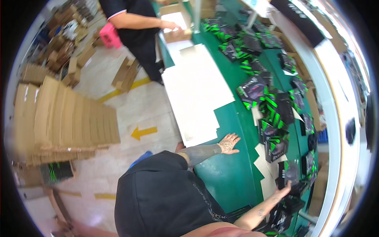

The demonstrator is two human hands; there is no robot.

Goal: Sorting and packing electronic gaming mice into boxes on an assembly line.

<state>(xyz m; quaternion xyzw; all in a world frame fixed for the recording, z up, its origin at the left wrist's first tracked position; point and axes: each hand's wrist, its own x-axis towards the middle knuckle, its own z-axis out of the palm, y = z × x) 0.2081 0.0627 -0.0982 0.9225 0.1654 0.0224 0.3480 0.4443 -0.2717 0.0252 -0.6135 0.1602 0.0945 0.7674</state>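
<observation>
My left hand lies flat on the green table, fingers spread, nothing in it. A white sheet stack is just beyond it. Stretched out to the right, my right hand has its fingers at the lower edge of a small black box and appears to grip it; some fingers are hidden and the area is blurred. More black-and-green printed boxes lie around that hand, among them one box just farther along the table. Pale cardboard sheets lie partly under these boxes.
Across the table's far end a person in black has a hand on a cardboard piece. Flattened brown cartons stand stacked on the floor at left. A pink stool is behind. A white frame post borders the table's right side.
</observation>
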